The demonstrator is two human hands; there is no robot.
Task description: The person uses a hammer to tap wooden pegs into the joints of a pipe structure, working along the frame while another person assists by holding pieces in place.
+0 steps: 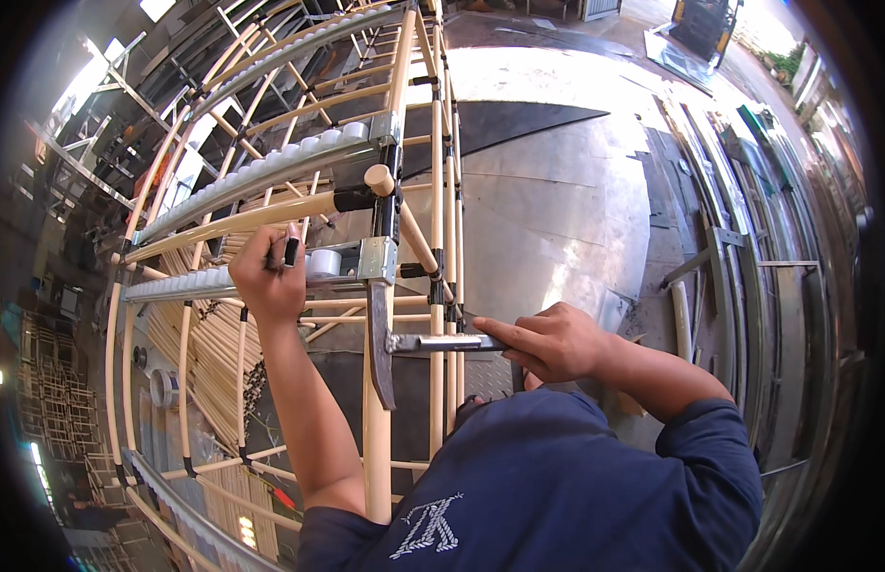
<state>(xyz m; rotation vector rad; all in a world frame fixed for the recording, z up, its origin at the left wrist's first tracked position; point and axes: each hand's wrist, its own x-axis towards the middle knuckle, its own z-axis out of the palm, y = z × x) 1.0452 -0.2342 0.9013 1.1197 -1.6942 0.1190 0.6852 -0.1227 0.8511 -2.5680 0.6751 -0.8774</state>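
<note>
My left hand (274, 272) is closed around a small black piece (291, 251), whose kind I cannot make out. It is beside the white roller track (213, 278) of a rack made of cream pipes, close to a metal bracket (377, 259) on the upright. My right hand (557, 343) grips the end of a hammer (442, 342), index finger stretched along its handle. The hammer's long, dark, curved head lies in front of the cream upright pipe (376, 458), just below the bracket. Whether the head touches the pipe, I cannot tell.
Higher on the rack runs another roller track (299, 150), with black joints (352, 198) linking the pipes. Long metal profiles (723, 191) are stacked on the right. Metal sheets (557, 210) cover the floor ahead. Bundled cream pipes (199, 353) lie behind the rack.
</note>
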